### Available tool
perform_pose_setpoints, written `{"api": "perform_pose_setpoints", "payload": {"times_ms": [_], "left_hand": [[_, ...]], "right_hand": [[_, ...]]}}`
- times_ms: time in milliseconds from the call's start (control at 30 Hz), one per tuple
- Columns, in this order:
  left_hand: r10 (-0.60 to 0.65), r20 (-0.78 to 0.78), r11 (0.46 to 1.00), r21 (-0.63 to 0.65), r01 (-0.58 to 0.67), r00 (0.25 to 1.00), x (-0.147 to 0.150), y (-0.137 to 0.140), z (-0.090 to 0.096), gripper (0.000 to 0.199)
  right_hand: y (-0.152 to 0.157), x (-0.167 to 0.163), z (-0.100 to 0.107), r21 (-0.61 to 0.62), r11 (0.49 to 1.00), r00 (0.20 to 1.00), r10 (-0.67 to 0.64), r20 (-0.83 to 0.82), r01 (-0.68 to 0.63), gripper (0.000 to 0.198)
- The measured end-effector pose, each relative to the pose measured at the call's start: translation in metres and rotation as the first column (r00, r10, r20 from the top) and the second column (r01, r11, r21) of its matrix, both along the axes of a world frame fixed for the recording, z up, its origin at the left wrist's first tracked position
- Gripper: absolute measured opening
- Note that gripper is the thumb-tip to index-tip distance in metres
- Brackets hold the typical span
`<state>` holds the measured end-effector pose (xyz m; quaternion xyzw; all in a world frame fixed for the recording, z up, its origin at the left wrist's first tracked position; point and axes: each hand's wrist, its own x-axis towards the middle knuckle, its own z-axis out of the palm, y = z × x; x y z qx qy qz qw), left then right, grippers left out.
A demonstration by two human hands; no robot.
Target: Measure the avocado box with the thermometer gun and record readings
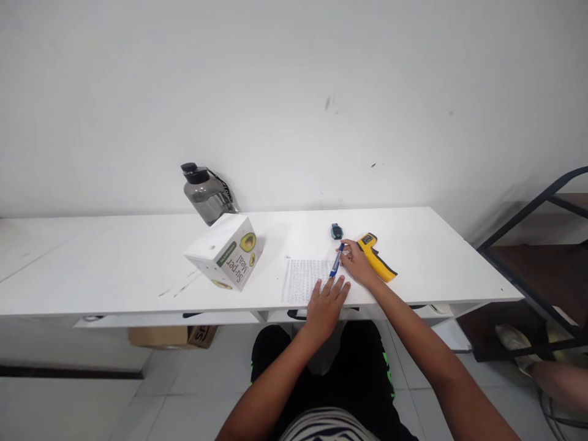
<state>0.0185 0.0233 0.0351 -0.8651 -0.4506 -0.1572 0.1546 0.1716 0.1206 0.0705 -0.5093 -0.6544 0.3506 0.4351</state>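
My right hand (pixel 356 262) pinches a blue marker (pixel 337 260) near its upper end. The marker slants over the right part of a sheet of paper (pixel 301 282) covered in rows of small handwriting, too small to read. My left hand (pixel 327 305) lies flat with fingers spread on the lower right of the sheet, its fingertips just below the marker's lower end. Right beside my right hand lies a yellow and black infrared thermometer (pixel 380 264). A small teal and black watch (pixel 337 231) rests beyond the marker.
A white box (pixel 236 260) with avocado pictures stands left of the paper, with a grey water bottle (pixel 206 199) behind it against the wall. The white desk (pixel 114 263) has a shelf underneath. A cardboard box (pixel 158 336) sits below; a black metal frame (pixel 528 223) stands right.
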Motion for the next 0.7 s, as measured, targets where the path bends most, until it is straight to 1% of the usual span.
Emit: {"api": "perform_pose_setpoints", "payload": {"times_ms": [167,333,567,700], "left_hand": [[-0.007,0.012,1.000,0.003,0.007,1.000,0.0000,0.0002,-0.0006,0.049],[-0.011,0.010,1.000,-0.014,0.011,1.000,-0.0003,0.0004,0.0008,0.048],[-0.012,0.012,1.000,-0.027,0.012,1.000,0.0004,-0.0011,0.0047,0.050],[-0.012,0.009,0.999,-0.037,0.013,1.000,0.0003,-0.0013,0.0042,0.052]], "right_hand": [[-0.0009,-0.0001,0.0012,0.017,1.000,0.999,0.006,-0.035,-0.005,0.039],[-0.0040,-0.0003,0.0064,0.022,1.000,1.000,0.009,-0.009,-0.008,0.040],[-0.0022,0.0008,0.0026,0.032,0.999,1.000,0.010,0.024,-0.011,0.040],[-0.0035,0.0005,0.0044,0.043,0.999,0.999,0.002,0.038,-0.003,0.040]]}}
